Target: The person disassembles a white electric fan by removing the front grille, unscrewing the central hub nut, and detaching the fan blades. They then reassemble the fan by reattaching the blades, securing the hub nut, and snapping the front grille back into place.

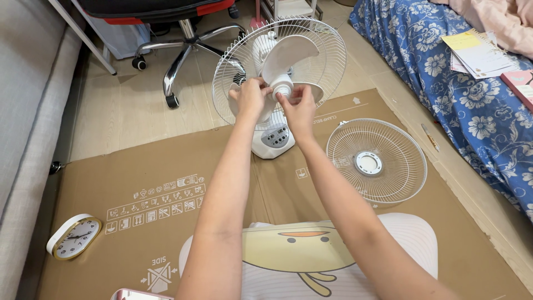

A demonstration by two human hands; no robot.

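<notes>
Fingers of the right hand (pixel 300 108) pinch the small white cap (pixel 282 87) at the hub of the fan; fingers of the left hand (pixel 251 99) are curled shut on the other side of the same cap, so both hands are clamped on it w/ the cap between them. Behind the cap sit the white blades (pixel 288 55), one broad blade rising above the hub. Blades are backed by the rear wire guard (pixel 233 61), round & white, front side uncovered. Under the hub is the fan's white base (pixel 272 141) w/ a grey button panel, standing upright on flattened brown cardboard (pixel 139 178) spread over the floor.

Relative to the fan: the detached front grille (pixel 376 162) lies flat on the cardboard just right of the base. A round white wall clock (pixel 73 237) lies well off to the near left, at the cardboard's edge. Behind the fan, an office chair (pixel 183 39) w/ chrome legs. Far right, a bed w/ blue floral cover (pixel 444 83), notebooks (pixel 477 53) on it. Near side, a cushion w/ a yellow duck print (pixel 311 258).
</notes>
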